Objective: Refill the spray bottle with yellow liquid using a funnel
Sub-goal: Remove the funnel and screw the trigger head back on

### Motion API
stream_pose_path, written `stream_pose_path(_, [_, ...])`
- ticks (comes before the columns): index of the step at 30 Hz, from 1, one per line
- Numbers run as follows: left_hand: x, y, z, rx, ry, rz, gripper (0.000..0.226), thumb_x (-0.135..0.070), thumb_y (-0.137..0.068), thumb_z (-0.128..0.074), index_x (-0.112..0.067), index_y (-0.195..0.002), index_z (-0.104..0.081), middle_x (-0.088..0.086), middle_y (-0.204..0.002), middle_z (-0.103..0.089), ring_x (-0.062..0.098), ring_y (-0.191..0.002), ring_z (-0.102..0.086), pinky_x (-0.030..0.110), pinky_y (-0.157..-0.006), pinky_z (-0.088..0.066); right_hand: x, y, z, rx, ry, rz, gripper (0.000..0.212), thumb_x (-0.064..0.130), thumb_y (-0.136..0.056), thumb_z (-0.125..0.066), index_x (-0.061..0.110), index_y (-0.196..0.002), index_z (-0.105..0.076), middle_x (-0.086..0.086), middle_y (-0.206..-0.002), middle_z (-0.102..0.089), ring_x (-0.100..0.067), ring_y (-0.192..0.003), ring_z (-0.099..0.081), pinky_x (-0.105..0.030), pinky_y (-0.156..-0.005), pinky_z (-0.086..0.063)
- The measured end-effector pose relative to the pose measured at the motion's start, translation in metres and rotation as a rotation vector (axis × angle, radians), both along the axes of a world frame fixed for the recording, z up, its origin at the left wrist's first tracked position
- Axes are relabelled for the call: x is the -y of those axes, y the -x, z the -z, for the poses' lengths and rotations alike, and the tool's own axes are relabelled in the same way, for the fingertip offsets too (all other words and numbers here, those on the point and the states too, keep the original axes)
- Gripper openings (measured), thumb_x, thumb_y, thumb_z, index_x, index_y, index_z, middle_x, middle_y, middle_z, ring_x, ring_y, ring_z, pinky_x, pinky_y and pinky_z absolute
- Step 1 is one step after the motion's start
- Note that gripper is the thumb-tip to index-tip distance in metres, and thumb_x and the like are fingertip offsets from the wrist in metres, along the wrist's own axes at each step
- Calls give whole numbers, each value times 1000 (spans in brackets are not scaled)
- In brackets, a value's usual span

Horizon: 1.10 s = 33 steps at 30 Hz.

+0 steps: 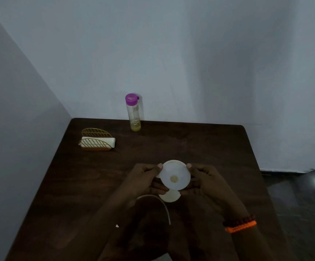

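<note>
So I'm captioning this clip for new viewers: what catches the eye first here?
The white funnel, seen from above and held between the left hand and right hand over the dark wooden table. Next, the purple-capped bottle with a little yellow liquid, upright at the far edge, and the gold wire napkin holder at far left.

Home rm: wood table [190, 147], napkin holder [96, 142].

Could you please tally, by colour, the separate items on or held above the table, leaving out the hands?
White: 3, the funnel, the round piece under it, and the thin tube.
Gold: 1, the wire holder.
Cream: 1, the folded cloth in the holder.
Clear with purple cap: 1, the bottle with a little yellow liquid.
Total: 6.
</note>
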<state>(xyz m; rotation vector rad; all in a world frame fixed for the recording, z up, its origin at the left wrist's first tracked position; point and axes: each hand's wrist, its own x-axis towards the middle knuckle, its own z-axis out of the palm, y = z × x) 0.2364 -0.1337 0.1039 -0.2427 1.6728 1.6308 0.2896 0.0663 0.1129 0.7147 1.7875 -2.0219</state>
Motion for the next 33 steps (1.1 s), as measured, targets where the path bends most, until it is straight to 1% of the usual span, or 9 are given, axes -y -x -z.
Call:
stream_pose_path(5, [12,-6,-21,-18,-57,80,35,-32,-99,-53,-4,-114,-68,29,-94,-73,40,-86,-74,39,-71,-64,-3,-6,-16,-21,109,-3,33,27,-93,-58,2,-113,-68,-21,-108,-71,-41,-93,-72,-51,-70,-62])
stream_pose_path(9, [17,-1,-44,-108,-99,105,36,-33,-98,-53,-6,-115,-69,27,-96,-74,39,-90,-73,42,-79,-63,-9,-4,-35,-203,79,-105,48,44,-79,-74,10,-113,-73,-16,-115,-71,-37,-101,-71,-53,-77,-61])
stream_pose_path(12, [19,13,-56,-172,-91,137,43,-42,-97,-52,-8,-117,-69,19,-102,-75,36,-95,-73,50,-87,-59,-17,8,-48,-271,135,-153,37,32,-80,-68,14,-112,-75,-14,-120,-70,-36,-107,-69,-50,-82,-60])
stream_pose_path(15, [21,30,-61,-207,-71,188,46,-43,-96,-54,-5,-115,-71,16,-106,-75,31,-101,-73,51,-95,-55,-22,26,-59,-342,86,-261,31,22,-87,-59,18,-115,-73,-9,-123,-70,-27,-112,-68,-38,-86,-60])
stream_pose_path(18, [22,46,-60,-235,-61,210,37,-39,-94,-60,-10,-114,-73,8,-116,-73,22,-104,-72,47,-97,-55,-28,43,-63,-396,-5,-358,32,20,-86,-62,19,-116,-72,-5,-123,-69,-23,-114,-66,-37,-91,-58])
stream_pose_path(22, [23,64,-58,-481,128,372,25,-34,-90,-67,-23,-111,-74,-8,-107,-75,5,-97,-71,23,-84,-58,-31,70,-55,-440,-116,-446,43,10,-80,-71,9,-122,-64,-6,-126,-68,-20,-119,-64,-38,-100,-53])
stream_pose_path(26, [27,87,-39,-561,101,398,33,-28,-85,-73,-23,-118,-70,-13,-113,-73,-1,-104,-68,20,-87,-56,-29,96,-37,-395,-111,-479,52,5,-77,-75,9,-127,-61,-4,-129,-67,-17,-122,-62,-36,-101,-52])
stream_pose_path(29, [23,110,-16,-688,175,439,45,-30,-81,-78,-27,-123,-65,-16,-116,-69,-6,-108,-63,19,-94,-54,-29,118,-20,-377,-229,-553,53,12,-75,-79,16,-126,-63,3,-126,-68,-11,-117,-65,-32,-99,-53])
stream_pose_path(33, [16,133,25,-820,267,462,52,-33,-77,-81,-31,-125,-61,-18,-117,-65,-6,-109,-60,15,-91,-52,-26,151,12,-402,-382,-620,52,17,-75,-83,15,-124,-66,4,-120,-71,-7,-110,-67,-30,-96,-55])
